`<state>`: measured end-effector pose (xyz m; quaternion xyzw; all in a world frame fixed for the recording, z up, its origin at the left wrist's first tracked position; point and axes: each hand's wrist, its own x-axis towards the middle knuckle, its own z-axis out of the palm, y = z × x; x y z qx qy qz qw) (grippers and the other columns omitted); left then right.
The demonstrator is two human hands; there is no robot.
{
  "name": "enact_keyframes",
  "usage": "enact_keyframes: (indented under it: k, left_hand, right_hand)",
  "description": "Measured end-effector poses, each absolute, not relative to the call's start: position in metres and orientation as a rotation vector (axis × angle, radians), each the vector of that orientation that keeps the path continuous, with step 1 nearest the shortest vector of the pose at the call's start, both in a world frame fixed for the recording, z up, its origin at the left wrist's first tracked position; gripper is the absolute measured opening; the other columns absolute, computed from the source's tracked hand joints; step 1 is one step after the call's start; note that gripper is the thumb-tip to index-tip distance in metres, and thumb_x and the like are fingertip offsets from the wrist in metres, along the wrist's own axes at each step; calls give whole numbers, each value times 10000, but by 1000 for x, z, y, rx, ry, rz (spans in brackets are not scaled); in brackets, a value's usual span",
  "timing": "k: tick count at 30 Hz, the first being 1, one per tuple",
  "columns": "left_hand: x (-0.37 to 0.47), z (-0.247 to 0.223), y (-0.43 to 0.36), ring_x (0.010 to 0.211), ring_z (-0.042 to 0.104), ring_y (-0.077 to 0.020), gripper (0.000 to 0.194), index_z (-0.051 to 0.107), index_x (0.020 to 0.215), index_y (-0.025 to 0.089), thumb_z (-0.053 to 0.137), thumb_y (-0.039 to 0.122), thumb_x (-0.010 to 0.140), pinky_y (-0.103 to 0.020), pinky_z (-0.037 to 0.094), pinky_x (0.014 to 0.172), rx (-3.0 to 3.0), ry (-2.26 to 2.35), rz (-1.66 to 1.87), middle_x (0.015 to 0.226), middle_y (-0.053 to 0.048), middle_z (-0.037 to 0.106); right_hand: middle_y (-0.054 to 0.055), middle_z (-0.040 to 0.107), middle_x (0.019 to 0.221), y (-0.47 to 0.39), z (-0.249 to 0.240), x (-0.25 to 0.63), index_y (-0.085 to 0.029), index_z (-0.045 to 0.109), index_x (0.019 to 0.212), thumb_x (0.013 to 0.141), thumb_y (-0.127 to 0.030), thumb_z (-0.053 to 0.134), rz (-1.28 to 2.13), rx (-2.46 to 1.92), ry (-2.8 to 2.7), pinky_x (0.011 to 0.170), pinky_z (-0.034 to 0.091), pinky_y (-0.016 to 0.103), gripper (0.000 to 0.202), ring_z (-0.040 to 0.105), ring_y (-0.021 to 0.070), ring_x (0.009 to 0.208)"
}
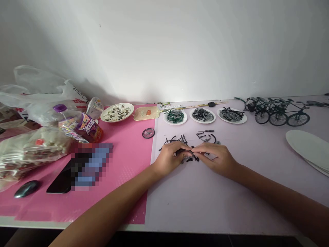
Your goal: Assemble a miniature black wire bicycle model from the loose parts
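Note:
My left hand (168, 158) and my right hand (219, 158) meet over the pale purple part of the table. Fingertips of both are pinched together on a small dark model bicycle part (183, 151), mostly covered by the fingers. Just beneath them lie a few small black pieces (190, 159). Behind my left hand is a black bicycle frame piece (182, 138). Thin black parts (205, 136), some straight and some curved, are scattered behind my right hand. A small spoked wheel (148, 133) rests apart on the pink mat.
Plates of green parts (175, 117), black parts (203, 115) and grey wheels (231, 115) stand along the wall. Assembled model bicycles (279, 113) are at back right, near stacked white plates (305, 147). Leftward are a bottle (77, 125), a phone (64, 175) and a mouse (27, 189).

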<state>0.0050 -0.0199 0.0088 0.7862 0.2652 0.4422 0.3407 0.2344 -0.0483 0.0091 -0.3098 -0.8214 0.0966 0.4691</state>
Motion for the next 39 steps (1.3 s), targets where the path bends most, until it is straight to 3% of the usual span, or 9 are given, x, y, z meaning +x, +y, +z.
enact_keyframes:
  k: [6, 12, 19, 26, 29, 34, 39]
  left_hand:
    - [5, 8, -18, 819, 757, -192, 341, 797, 978, 168, 752, 506, 970, -303, 579, 749, 1944, 759, 1111, 893, -99, 807]
    - [6, 9, -17, 721, 713, -154, 309, 779, 970, 164, 769, 473, 964, -286, 566, 714, 1910, 800, 1052, 915, -94, 813]
    - [3, 10, -16, 860, 740, -174, 211, 769, 1084, 186, 763, 366, 973, -294, 589, 822, 2037, 837, 1037, 1005, -76, 814]
    - [2, 11, -17, 807, 708, -158, 326, 716, 1252, 202, 773, 348, 966, -293, 570, 783, 2040, 861, 1027, 999, -57, 801]
    - [3, 9, -18, 819, 707, -157, 376, 693, 1276, 190, 796, 351, 952, -277, 542, 739, 1971, 831, 1043, 977, -57, 784]
    - [4, 8, -18, 821, 739, -166, 449, 669, 1270, 169, 820, 413, 924, -245, 529, 650, 1818, 819, 1067, 1076, -84, 734]
    - [3, 10, -19, 862, 693, -179, 355, 726, 1262, 181, 711, 431, 1010, -284, 576, 718, 2094, 767, 1160, 1039, -99, 704]
  right_hand:
    - [21, 803, 877, -48, 10, 236, -250, 784, 1059, 975, -124, 696, 238, -798, -2030, 670, 603, 290, 175, 741, 168, 755]
    - [29, 787, 852, -45, 10, 241, -246, 776, 1022, 992, -155, 678, 217, -863, -2012, 634, 583, 293, 138, 720, 173, 732]
    - [43, 803, 904, -44, 9, 247, -269, 785, 1030, 1005, -218, 667, 208, -966, -1972, 617, 599, 306, 131, 740, 195, 772]
    - [60, 812, 919, -42, 9, 250, -268, 800, 1003, 1009, -299, 670, 211, -1038, -1918, 586, 609, 314, 134, 744, 209, 754]
    - [53, 813, 954, -43, 9, 252, -274, 784, 1075, 992, -286, 705, 243, -999, -1963, 625, 613, 321, 115, 740, 204, 775]
    - [62, 803, 1058, -44, 7, 252, -301, 717, 1336, 893, -385, 849, 245, -931, -2100, 683, 627, 355, 470, 741, 228, 840]
    - [62, 803, 966, -46, 5, 246, -280, 740, 1311, 938, -410, 796, 311, -980, -2048, 673, 648, 334, 399, 750, 210, 790]
